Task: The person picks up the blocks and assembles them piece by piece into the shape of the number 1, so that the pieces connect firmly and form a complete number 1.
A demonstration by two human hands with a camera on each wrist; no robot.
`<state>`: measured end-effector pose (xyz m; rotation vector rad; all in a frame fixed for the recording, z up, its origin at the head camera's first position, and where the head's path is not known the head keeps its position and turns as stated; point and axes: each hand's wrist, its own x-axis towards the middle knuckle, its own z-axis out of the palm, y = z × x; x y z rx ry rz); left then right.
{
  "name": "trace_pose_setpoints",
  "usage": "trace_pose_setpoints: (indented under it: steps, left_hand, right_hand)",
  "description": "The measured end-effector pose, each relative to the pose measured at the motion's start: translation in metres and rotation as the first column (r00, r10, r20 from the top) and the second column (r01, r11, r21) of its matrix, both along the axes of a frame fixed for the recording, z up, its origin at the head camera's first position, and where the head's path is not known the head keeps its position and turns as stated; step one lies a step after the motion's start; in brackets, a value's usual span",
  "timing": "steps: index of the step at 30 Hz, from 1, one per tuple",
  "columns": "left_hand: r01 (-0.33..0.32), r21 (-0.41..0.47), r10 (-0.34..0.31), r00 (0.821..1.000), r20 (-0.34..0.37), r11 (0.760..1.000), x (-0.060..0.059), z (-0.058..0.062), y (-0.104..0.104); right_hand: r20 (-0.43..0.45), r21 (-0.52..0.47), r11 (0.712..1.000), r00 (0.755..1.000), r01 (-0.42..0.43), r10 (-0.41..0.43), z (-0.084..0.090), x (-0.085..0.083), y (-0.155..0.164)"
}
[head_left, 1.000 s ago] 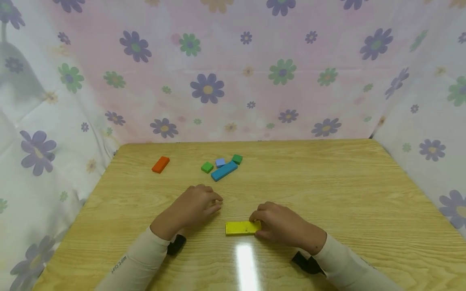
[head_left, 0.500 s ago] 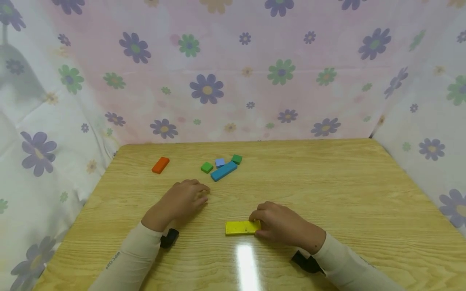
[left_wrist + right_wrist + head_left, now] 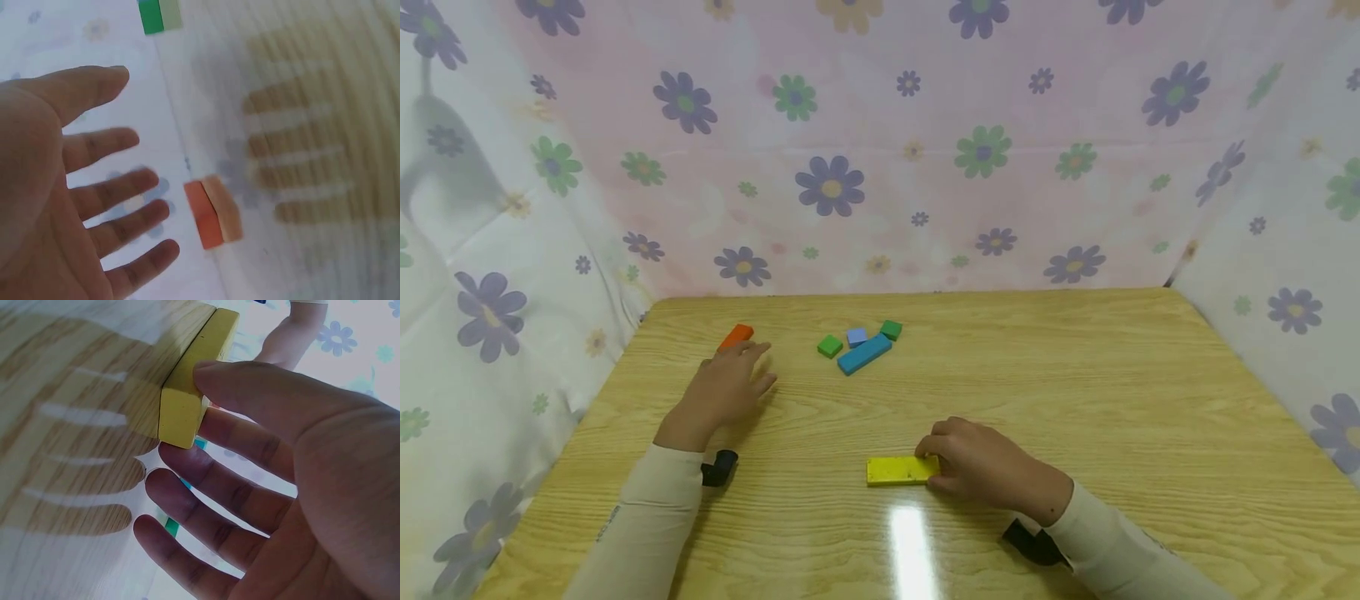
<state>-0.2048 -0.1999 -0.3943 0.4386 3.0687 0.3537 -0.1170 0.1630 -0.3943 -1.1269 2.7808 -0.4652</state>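
Wooden table is lying enclosed by a flowered cloth on three sides, its right half offering bare room. Left hand, fingers spread and holding nothing, is hovering just beside the orange block near the far left edge. Right hand is pinching one end of the flat yellow block near the front. Blue block is lying between two green cubes.

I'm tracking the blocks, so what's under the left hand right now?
Under the left hand, the orange block's near end is covered by fingertips; its far end shows. Bare wooden table surrounds it.
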Motion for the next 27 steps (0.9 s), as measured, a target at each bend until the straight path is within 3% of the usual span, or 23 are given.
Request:
trace_pose_setpoints:
  steps: [11, 27]
  left_hand:
    - [-0.08, 0.011, 0.079, 0.995, 0.068, 0.997, -0.003, -0.008, -0.028]
    - [-0.072, 0.021, 0.067, 0.979, 0.194, 0.997, -0.008, -0.013, -0.028]
  right_hand:
    - [0.008, 0.009, 1.0, 1.0, 0.01, -0.01, -0.002, 0.002, 0.001]
    - [-0.006, 0.022, 1.0, 1.0, 0.019, -0.019, 0.0, 0.0, -0.001]
